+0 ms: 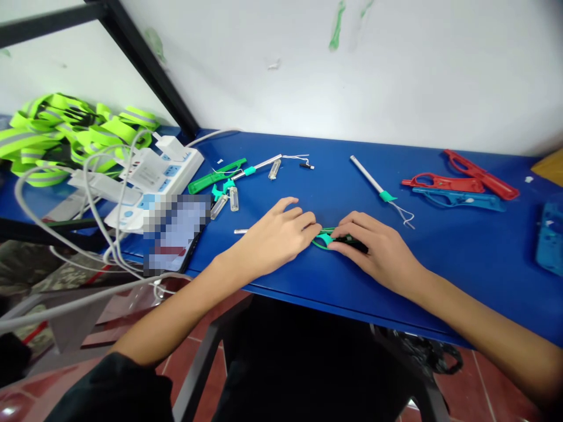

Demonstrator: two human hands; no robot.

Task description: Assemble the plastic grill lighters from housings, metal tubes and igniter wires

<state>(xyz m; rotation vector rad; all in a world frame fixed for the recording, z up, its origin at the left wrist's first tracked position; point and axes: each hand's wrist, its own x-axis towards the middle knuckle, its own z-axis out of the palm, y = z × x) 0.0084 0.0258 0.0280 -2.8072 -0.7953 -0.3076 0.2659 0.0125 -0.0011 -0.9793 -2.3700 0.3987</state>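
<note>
A green plastic casing (pixel 323 245), shaped like the body of a long-nosed lighter, lies low over the blue table between my hands. A teal trigger-like piece (pixel 326 238) sits in its loop. My left hand (pixel 285 234) is closed at the casing's left part, fingers bent down over it. The end of a metal tube (pixel 240 231) sticks out to the left from beneath this hand. My right hand (pixel 378 243) pinches the casing's right part between thumb and fingers, hiding most of that end. Something dark shows under the right palm.
Metal tubes with wires (pixel 367 174), clear small tanks (pixel 234 199) and another green casing (pixel 217 176) lie behind. Red casings (pixel 479 176) and a blue casing (pixel 461 200) are at right. A phone (pixel 180 231), power strip (pixel 176 181) with cables and yellow-green straps (pixel 57 135) occupy the left.
</note>
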